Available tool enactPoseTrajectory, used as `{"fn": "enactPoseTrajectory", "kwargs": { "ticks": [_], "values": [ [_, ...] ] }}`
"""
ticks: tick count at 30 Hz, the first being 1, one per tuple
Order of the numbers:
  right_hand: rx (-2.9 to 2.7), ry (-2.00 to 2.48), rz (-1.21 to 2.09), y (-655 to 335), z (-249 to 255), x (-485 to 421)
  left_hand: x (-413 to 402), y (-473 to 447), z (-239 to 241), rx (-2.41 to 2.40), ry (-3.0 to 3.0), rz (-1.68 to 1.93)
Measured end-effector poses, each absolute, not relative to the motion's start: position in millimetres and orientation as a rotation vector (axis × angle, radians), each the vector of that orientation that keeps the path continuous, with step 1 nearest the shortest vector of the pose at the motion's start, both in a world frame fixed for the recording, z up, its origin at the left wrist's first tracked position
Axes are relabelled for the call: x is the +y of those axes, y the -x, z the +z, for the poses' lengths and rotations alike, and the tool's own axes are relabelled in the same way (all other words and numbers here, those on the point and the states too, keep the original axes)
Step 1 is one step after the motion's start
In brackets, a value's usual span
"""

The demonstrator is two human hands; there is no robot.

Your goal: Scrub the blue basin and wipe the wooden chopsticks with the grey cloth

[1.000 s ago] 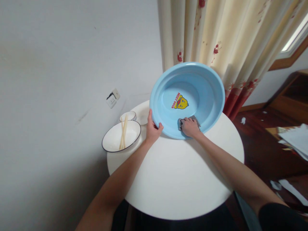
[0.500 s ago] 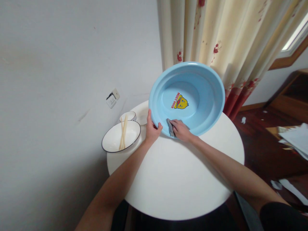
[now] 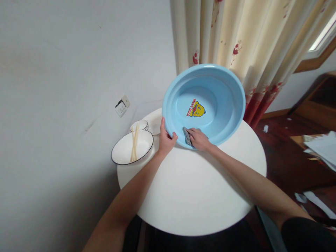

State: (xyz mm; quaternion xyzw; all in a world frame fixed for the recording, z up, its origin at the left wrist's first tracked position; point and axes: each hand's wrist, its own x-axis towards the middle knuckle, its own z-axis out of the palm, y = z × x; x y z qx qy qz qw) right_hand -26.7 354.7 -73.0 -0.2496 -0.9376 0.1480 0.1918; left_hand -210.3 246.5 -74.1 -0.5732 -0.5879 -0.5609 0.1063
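A light blue plastic basin (image 3: pixel 228 105) with a yellow duck print stands tilted on the round white table (image 3: pixel 194 196), its inside facing me. My left hand (image 3: pixel 166 141) grips the basin's rim at the lower left, with the thumb showing on the near side. Inside the basin, my right hand (image 3: pixel 199 140) presses a grey cloth (image 3: pixel 187 135) against the lower wall close to the rim. Part of the cloth lies hidden under that hand.
Left of the basin sit a large white bowl (image 3: pixel 123 150) holding chopsticks (image 3: pixel 134 145) and a smaller bowl (image 3: pixel 138 125) behind it. A wall socket (image 3: pixel 121 109) is above them. Behind the basin hangs a curtain (image 3: pixel 210 35). Papers (image 3: pixel 322 147) lie at the right.
The cloth and my right hand have shifted very slightly to the right along the basin's lower wall. My left hand keeps its hold on the rim.
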Motion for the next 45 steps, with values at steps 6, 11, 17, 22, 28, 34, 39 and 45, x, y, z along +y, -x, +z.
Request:
{"fn": "enactPoseTrajectory", "kwargs": {
  "ticks": [6,11,17,22,28,34,39,45],
  "values": [
    [-2.731,0.747,0.394,21.0,-66.9,361.1,245.4,208.0,-71.4,-1.722,1.673,-1.669],
    [-2.797,0.937,0.333,15.5,-61.0,364.5,246.0,207.6,-71.3,-1.703,1.676,-1.636],
    [-2.826,1.130,0.226,8.0,-57.8,368.0,246.7,208.5,-74.2,-1.706,1.668,-1.673],
    [-2.789,1.140,0.141,10.2,-61.6,363.5,246.5,209.3,-74.8,-1.725,1.660,-1.701],
    [-2.766,1.133,0.146,12.9,-66.0,362.8,246.3,209.5,-75.9,-1.718,1.659,-1.724],
    [-2.754,0.964,0.306,16.8,-64.9,358.5,245.3,208.5,-74.0,-1.701,1.661,-1.722],
    [-2.656,0.711,0.508,21.5,-60.3,350.7,245.4,207.8,-73.6,-1.693,1.675,-1.700],
    [-2.502,0.717,0.608,27.5,-64.2,348.7,246.1,208.5,-75.1,-1.688,1.689,-1.674]
  ]
}}
